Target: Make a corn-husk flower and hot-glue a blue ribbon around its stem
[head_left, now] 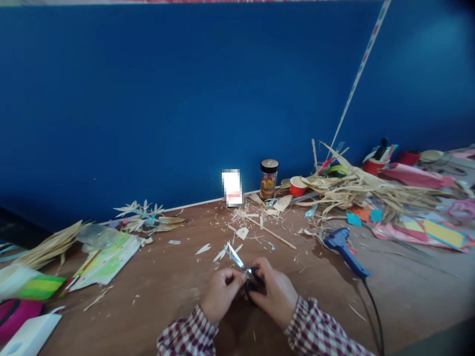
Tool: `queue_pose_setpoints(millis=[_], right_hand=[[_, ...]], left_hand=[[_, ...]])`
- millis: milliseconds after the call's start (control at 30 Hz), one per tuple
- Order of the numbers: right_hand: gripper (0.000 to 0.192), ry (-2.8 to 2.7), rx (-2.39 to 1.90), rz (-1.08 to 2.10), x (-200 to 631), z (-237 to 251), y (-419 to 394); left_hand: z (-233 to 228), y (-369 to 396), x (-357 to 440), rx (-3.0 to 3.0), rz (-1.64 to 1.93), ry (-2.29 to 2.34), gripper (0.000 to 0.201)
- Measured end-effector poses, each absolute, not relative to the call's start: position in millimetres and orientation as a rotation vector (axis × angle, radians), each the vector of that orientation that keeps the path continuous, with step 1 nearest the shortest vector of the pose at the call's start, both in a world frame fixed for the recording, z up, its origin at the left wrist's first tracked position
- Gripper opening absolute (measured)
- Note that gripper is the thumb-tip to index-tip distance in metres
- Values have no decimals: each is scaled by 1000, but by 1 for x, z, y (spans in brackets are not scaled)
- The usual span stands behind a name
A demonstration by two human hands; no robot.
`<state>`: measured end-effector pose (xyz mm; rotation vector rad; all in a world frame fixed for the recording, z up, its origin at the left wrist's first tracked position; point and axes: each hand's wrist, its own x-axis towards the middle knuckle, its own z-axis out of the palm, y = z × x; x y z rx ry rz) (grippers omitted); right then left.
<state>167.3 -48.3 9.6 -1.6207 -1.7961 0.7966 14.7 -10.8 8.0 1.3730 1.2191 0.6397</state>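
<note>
My right hand (276, 292) grips the black handles of a pair of scissors (236, 256), whose slightly parted silver blades point forward and left. Close beside the scissors' pivot, my left hand (223, 292) is closed in a pinch of thumb and finger; whatever lies between them is too small to make out. Just beyond the blade tips are pale leaf-shaped cut pieces (203, 249). A thin tan stick (276, 236) and many small shavings (241, 214) are scattered farther back on the brown table (166, 296).
A blue glue gun (347, 252) lies to the right, its cord running toward me. Behind it is a heap of dried husk strips (356, 185). A lidded jar (269, 179) and a red cup (297, 186) stand by the blue wall (185, 99). Papers (107, 262) lie left.
</note>
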Motion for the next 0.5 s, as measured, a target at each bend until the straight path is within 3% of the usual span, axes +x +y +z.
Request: queue_pose_setpoints(millis=[100, 500], right_hand=[[43, -1824, -1516, 966, 174, 9, -47], [43, -1781, -1524, 948, 171, 29, -36]], left_hand=[[9, -11, 8, 1375, 634, 1222, 27], [16, -23, -14, 1298, 834, 1229, 21]])
